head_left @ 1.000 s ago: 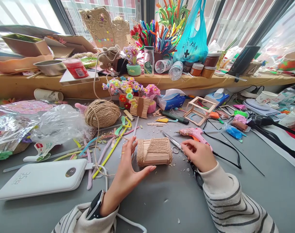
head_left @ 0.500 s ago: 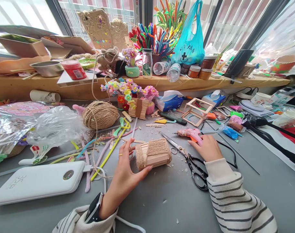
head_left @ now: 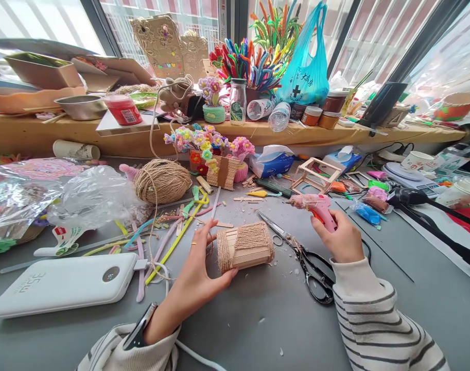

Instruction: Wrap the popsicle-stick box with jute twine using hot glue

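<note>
My left hand (head_left: 198, 268) grips a small box of wooden sticks wound with jute twine (head_left: 245, 246), tilted up off the grey table (head_left: 265, 319). My right hand (head_left: 341, 238) is closed round the handle of a pink hot glue gun (head_left: 314, 206), lifted off the table with its nozzle pointing left, above and right of the box. Its black cord (head_left: 368, 252) trails behind my wrist. Black-handled scissors (head_left: 304, 257) lie open between my two hands.
A ball of jute twine (head_left: 162, 180) sits behind the box, with pipe cleaners (head_left: 173, 232) scattered beside it. A white power bank (head_left: 65, 283) lies at front left. Flower crafts (head_left: 207, 149), a tissue pack (head_left: 271, 161) and a stick frame (head_left: 315, 175) stand further back, below a crowded shelf (head_left: 219, 129).
My right hand went from the scissors to the glue gun, closed on it and lifted it. My left hand tilted the twine-wrapped box up off the table.
</note>
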Available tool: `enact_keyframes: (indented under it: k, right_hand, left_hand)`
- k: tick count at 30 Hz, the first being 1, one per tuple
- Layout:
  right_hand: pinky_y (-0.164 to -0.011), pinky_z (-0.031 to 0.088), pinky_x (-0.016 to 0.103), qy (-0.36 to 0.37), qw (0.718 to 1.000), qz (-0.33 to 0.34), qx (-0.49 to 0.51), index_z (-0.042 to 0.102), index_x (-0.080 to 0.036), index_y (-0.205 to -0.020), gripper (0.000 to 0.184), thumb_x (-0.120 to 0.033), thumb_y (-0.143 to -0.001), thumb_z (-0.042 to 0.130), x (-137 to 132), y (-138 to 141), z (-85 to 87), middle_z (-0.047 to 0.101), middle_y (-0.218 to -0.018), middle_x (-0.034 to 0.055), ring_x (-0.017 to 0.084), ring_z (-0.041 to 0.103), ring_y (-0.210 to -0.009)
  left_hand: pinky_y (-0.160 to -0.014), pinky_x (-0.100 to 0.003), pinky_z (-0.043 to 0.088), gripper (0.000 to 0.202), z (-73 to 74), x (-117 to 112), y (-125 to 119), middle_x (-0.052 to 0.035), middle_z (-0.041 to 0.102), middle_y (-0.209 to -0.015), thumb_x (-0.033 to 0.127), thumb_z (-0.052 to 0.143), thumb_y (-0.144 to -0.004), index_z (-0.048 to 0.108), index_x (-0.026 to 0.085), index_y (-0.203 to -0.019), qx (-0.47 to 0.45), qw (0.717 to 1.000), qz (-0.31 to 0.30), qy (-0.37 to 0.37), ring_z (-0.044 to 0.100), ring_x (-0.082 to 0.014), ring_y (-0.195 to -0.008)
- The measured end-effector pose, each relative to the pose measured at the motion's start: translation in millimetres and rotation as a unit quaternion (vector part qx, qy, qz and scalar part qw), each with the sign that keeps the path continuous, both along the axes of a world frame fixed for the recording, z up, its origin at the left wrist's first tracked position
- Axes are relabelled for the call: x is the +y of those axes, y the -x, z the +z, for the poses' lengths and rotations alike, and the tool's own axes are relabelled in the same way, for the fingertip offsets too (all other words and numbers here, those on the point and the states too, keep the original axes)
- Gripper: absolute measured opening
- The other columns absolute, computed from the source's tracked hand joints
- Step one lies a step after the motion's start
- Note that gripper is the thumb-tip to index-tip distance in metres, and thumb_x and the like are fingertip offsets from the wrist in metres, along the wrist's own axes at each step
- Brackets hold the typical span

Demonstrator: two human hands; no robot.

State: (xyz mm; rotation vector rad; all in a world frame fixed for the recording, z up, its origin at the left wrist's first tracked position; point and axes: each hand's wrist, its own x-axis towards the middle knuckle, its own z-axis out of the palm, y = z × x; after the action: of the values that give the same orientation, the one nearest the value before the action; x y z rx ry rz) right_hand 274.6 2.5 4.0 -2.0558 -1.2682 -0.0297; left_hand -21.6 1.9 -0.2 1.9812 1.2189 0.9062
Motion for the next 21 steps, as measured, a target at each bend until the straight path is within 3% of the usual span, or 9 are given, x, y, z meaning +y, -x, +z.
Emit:
enact_keyframes:
  k: [4,7,11,15,21]
  right_hand:
    - [-0.051,0.038,0.027,-0.069,0.997,0.022,-0.039,0.056,-0.018,-0.071,0.046,-0.063,-0.067,0.049,-8.1,10.1,2.6,0.054,-0.056,0.0024,0.015,0.046,-0.05]
    - [-0.052,0.041,0.028,-0.119,0.989,0.034,-0.084,0.058,-0.017,-0.08,0.045,-0.06,-0.07,0.05,-14.8,23.4,3.9,0.056,-0.06,0.0043,0.016,0.049,-0.051]
    - [-0.056,0.045,0.03,-0.183,0.964,0.066,-0.18,0.058,-0.014,-0.092,0.04,-0.05,-0.075,0.052,-22.2,43.6,6.1,0.062,-0.068,0.0091,0.02,0.057,-0.058]
    - [-0.061,0.048,0.031,-0.201,0.945,0.123,-0.226,0.057,-0.013,-0.097,0.033,-0.04,-0.078,0.052,-23.9,55.9,4.4,0.065,-0.073,0.0108,0.022,0.061,-0.064]
    - [-0.069,0.051,0.034,-0.207,0.932,0.133,-0.265,0.055,-0.015,-0.102,0.032,-0.037,-0.079,0.053,-23.3,59.7,0.3,0.066,-0.08,0.0115,0.024,0.064,-0.071]
  left_hand:
    - [-0.091,-0.045,0.045,0.084,1.9,0.0,-1.6,-0.0134,0.037,-0.132,0.037,0.068,-0.066,0.019,0.027,-0.133,0.02,0.999,0.032,-0.035,0.056,-0.0231,-0.101]
    - [-0.085,-0.044,0.047,0.083,1.8,-1.6,-4.0,-0.0137,0.041,-0.128,0.042,0.068,-0.065,0.022,0.027,-0.132,0.036,0.996,0.064,-0.055,0.06,-0.0196,-0.087]
    - [-0.082,-0.042,0.048,0.083,1.1,-4.5,-5.5,-0.0134,0.044,-0.127,0.045,0.068,-0.064,0.024,0.026,-0.132,0.04,0.993,0.084,-0.072,0.06,-0.0177,-0.081]
    - [-0.083,-0.042,0.047,0.082,1.0,-6.2,-6.2,-0.0136,0.044,-0.127,0.047,0.067,-0.064,0.026,0.025,-0.131,0.046,0.992,0.092,-0.072,0.059,-0.017,-0.079]
    - [-0.08,-0.041,0.049,0.081,1.9,-7.1,-7.6,-0.0137,0.046,-0.124,0.048,0.067,-0.063,0.028,0.022,-0.13,0.043,0.992,0.097,-0.071,0.06,-0.0171,-0.078]
